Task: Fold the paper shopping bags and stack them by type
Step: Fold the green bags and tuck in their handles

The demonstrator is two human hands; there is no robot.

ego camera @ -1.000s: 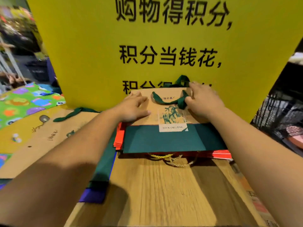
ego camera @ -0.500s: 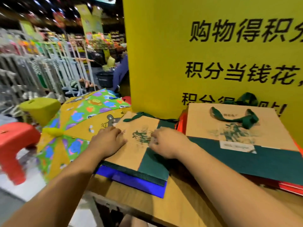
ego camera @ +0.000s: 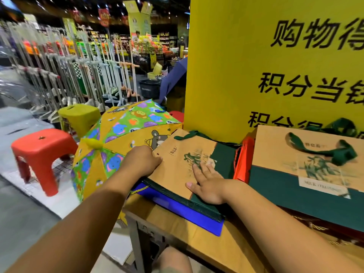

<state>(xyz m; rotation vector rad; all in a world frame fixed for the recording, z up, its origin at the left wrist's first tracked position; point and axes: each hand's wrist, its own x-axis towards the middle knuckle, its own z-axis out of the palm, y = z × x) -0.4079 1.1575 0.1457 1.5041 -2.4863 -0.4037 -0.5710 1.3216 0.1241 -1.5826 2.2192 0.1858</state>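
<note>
A small folded kraft-and-green paper bag (ego camera: pixel 177 166) lies flat at the table's left end, on top of a blue bag (ego camera: pixel 185 210). My left hand (ego camera: pixel 142 159) curls over its left edge. My right hand (ego camera: pixel 207 184) lies flat on it, fingers spread, palm down. To the right, a larger kraft-and-green bag (ego camera: pixel 307 174) with green ribbon handles (ego camera: pixel 334 150) tops a stack that includes orange-red bags (ego camera: pixel 243 162).
The wooden table (ego camera: pixel 197 239) ends at the left by my left arm. A colourful open umbrella (ego camera: pixel 122 134) sits just beyond that edge, with an orange stool (ego camera: pixel 42 148) and a green stool (ego camera: pixel 78 115) on the floor. A tall yellow sign (ego camera: pixel 246 66) stands behind the bags.
Both hands left the large bag on the right stack and came to the small bag at the left. My right hand has flattened with its fingers spread. The view swung left.
</note>
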